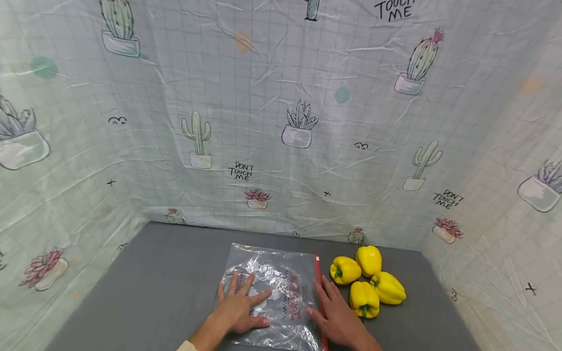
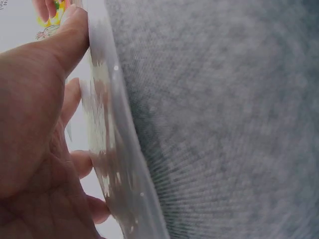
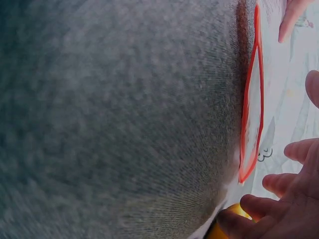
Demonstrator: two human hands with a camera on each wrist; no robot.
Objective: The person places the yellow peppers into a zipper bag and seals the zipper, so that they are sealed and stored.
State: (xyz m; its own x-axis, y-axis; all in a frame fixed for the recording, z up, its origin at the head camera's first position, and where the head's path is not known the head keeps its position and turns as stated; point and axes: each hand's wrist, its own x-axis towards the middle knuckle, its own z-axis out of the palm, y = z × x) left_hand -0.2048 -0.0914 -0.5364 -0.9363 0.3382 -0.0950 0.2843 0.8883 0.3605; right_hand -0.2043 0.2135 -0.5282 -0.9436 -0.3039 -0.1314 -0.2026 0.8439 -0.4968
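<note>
A clear plastic zip bag (image 1: pixel 291 261) with red and black print lies flat on the grey table, its red-edged mouth (image 1: pixel 318 267) on the right. My left hand (image 1: pixel 236 311) rests on the bag's left part, fingers spread; the left wrist view has its thumb and fingertips against the plastic (image 2: pixel 107 114). Over the red edge, my right hand (image 1: pixel 335 314) reaches with fingers extended and holds nothing. From the right wrist, the red rim (image 3: pixel 259 35) shows parted into a narrow gap, beside the right hand's fingers (image 3: pixel 279 184).
Several yellow bell peppers (image 1: pixel 364 298) sit clustered on the grey table (image 1: pixel 167 282), just right of the bag and my right hand. A pale cloth (image 1: pixel 263 122) printed with cacti hangs behind the table and along both sides.
</note>
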